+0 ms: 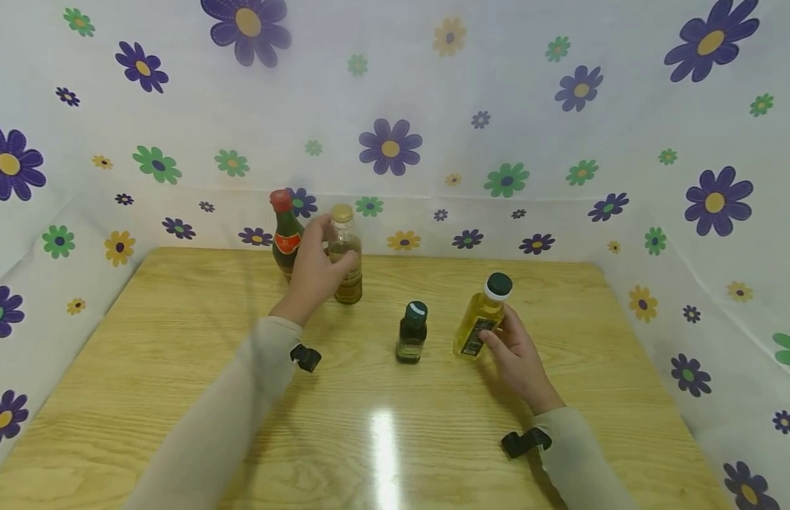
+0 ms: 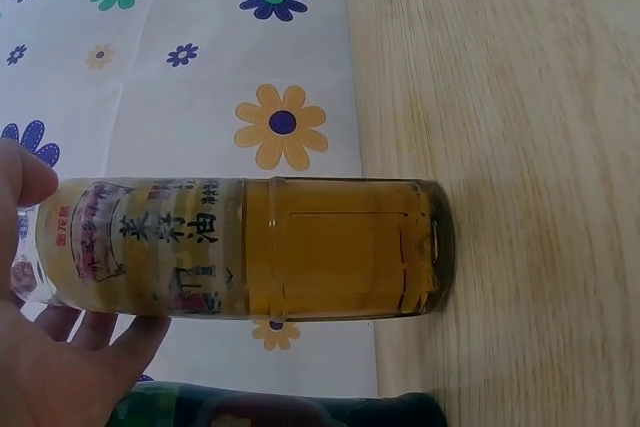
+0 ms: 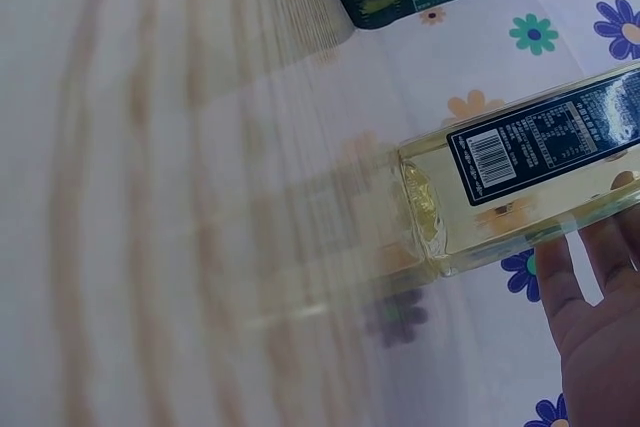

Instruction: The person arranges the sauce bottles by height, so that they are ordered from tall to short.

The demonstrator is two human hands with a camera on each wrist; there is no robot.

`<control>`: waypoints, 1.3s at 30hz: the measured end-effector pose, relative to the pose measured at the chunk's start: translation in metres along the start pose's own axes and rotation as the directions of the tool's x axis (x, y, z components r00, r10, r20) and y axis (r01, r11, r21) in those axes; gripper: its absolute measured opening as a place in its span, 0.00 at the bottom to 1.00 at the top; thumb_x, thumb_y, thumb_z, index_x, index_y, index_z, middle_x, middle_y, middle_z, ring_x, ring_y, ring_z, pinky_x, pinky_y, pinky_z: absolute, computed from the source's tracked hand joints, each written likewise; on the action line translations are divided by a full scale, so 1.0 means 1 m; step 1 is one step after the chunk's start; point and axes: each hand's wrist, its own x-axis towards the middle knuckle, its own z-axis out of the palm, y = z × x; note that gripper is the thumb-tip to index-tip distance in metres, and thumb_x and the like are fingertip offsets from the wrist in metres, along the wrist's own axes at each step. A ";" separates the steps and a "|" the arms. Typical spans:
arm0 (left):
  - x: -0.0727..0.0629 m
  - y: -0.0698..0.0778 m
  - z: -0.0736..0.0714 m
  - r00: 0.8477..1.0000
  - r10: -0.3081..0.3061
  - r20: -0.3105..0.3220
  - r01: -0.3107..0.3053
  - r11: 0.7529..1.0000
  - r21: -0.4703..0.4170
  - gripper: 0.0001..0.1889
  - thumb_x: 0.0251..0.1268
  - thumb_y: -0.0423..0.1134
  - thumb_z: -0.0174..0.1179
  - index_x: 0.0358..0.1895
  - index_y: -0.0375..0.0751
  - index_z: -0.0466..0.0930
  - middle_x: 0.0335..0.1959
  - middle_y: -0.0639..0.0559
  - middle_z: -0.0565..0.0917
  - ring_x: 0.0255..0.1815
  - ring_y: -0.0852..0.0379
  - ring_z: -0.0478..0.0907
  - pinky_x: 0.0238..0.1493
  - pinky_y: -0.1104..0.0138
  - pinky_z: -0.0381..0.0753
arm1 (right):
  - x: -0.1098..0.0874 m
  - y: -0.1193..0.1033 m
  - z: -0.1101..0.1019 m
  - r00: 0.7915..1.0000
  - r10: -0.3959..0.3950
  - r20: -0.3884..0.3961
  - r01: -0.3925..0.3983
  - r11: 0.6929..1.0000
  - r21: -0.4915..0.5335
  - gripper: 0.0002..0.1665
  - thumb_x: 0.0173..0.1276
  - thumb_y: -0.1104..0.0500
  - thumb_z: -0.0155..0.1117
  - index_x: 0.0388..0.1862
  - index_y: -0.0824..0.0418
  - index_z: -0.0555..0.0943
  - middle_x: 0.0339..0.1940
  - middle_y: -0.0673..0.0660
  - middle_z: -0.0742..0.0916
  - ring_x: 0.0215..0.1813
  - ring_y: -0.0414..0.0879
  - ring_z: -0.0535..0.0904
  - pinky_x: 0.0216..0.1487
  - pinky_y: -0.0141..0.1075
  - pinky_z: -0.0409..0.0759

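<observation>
My left hand grips the upper part of a clear bottle of amber oil with a gold cap; the left wrist view shows thumb and fingers on opposite sides of the oil bottle. Just left of it is a dark green bottle with a red cap, partly hidden by that hand. On the right, my right hand holds a bottle of yellow oil with a dark green cap, its top leaning right. Between the hands stands a small dark bottle with a green cap.
A wood-grain table carries the bottles. White cloth with printed flowers rises behind and along both sides. Light reflects off the table's front middle.
</observation>
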 end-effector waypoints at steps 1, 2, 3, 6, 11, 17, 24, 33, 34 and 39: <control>0.001 0.000 -0.001 1.000 -0.001 0.005 0.001 1.000 -0.001 0.36 0.66 0.38 0.65 0.75 0.39 0.60 0.59 0.44 0.70 0.62 0.47 0.69 0.65 0.46 0.77 | 0.000 0.000 0.000 1.000 -0.002 -0.001 0.002 1.000 -0.002 0.33 0.82 0.67 0.53 0.82 0.59 0.60 0.72 0.43 0.72 0.71 0.32 0.70 0.68 0.22 0.68; 0.001 0.000 -0.002 1.000 -0.002 0.015 0.002 1.000 -0.003 0.36 0.66 0.38 0.65 0.75 0.39 0.59 0.60 0.44 0.70 0.61 0.47 0.69 0.65 0.46 0.77 | 0.000 0.000 0.000 1.000 -0.002 -0.003 0.002 1.000 -0.005 0.33 0.82 0.67 0.52 0.82 0.59 0.60 0.72 0.43 0.72 0.71 0.32 0.70 0.69 0.22 0.68; 0.002 -0.001 -0.002 1.000 -0.004 0.024 0.004 1.000 -0.005 0.36 0.66 0.38 0.65 0.75 0.40 0.59 0.60 0.43 0.70 0.61 0.47 0.69 0.64 0.47 0.77 | -0.001 0.000 0.001 1.000 -0.001 -0.005 0.001 1.000 -0.006 0.33 0.82 0.66 0.52 0.82 0.59 0.60 0.72 0.43 0.72 0.71 0.32 0.69 0.69 0.21 0.67; 0.003 -0.003 -0.003 0.999 -0.016 0.045 0.016 1.000 -0.010 0.37 0.67 0.39 0.64 0.76 0.42 0.58 0.61 0.45 0.69 0.61 0.48 0.69 0.64 0.48 0.77 | -0.001 0.000 0.001 1.000 0.001 -0.009 -0.001 1.000 -0.016 0.33 0.82 0.66 0.52 0.82 0.57 0.59 0.73 0.43 0.72 0.71 0.32 0.69 0.69 0.21 0.67; 0.003 -0.005 -0.003 0.999 -0.020 0.047 0.021 1.000 -0.023 0.37 0.67 0.39 0.64 0.76 0.43 0.58 0.63 0.46 0.69 0.64 0.49 0.70 0.66 0.48 0.77 | -0.001 0.000 0.002 1.000 -0.003 -0.005 0.003 1.000 -0.012 0.33 0.83 0.66 0.51 0.83 0.56 0.59 0.73 0.45 0.71 0.72 0.32 0.69 0.69 0.21 0.66; 0.002 -0.007 -0.002 0.999 -0.021 0.051 0.023 0.999 -0.047 0.37 0.67 0.38 0.64 0.77 0.43 0.58 0.65 0.46 0.69 0.64 0.50 0.70 0.65 0.49 0.78 | -0.002 0.001 0.002 1.000 0.002 0.000 -0.002 1.000 0.001 0.33 0.83 0.66 0.51 0.83 0.59 0.59 0.73 0.44 0.72 0.72 0.32 0.69 0.69 0.21 0.66; 0.001 -0.002 -0.003 0.999 -0.022 0.050 0.025 0.997 -0.070 0.38 0.67 0.37 0.64 0.77 0.43 0.58 0.66 0.45 0.69 0.65 0.49 0.69 0.65 0.49 0.78 | -0.001 0.001 0.002 1.000 -0.009 -0.003 0.009 1.000 0.000 0.33 0.83 0.66 0.51 0.82 0.58 0.59 0.73 0.42 0.72 0.71 0.33 0.69 0.69 0.21 0.67; 0.001 -0.002 -0.003 0.998 -0.020 0.056 0.024 0.997 -0.070 0.38 0.66 0.38 0.65 0.77 0.44 0.58 0.66 0.44 0.69 0.64 0.48 0.68 0.64 0.49 0.77 | 0.000 0.000 0.001 0.999 -0.032 0.007 0.031 0.999 0.019 0.33 0.82 0.68 0.51 0.82 0.60 0.59 0.72 0.41 0.73 0.71 0.34 0.70 0.68 0.22 0.68; 0.001 -0.002 -0.003 0.998 -0.019 0.055 0.023 0.997 -0.071 0.38 0.66 0.38 0.65 0.77 0.44 0.58 0.65 0.45 0.69 0.64 0.48 0.69 0.64 0.49 0.77 | 0.000 0.000 0.001 1.000 -0.029 0.007 0.029 0.999 0.019 0.33 0.82 0.68 0.51 0.82 0.60 0.59 0.72 0.41 0.73 0.71 0.34 0.70 0.68 0.22 0.68; 0.001 -0.004 -0.002 0.998 -0.025 0.049 0.029 0.997 -0.074 0.38 0.67 0.38 0.65 0.77 0.44 0.57 0.66 0.44 0.68 0.66 0.48 0.68 0.66 0.49 0.76 | 0.000 0.000 0.002 1.000 -0.028 0.006 0.027 0.999 0.022 0.32 0.82 0.68 0.51 0.82 0.61 0.60 0.71 0.42 0.73 0.71 0.34 0.70 0.68 0.22 0.69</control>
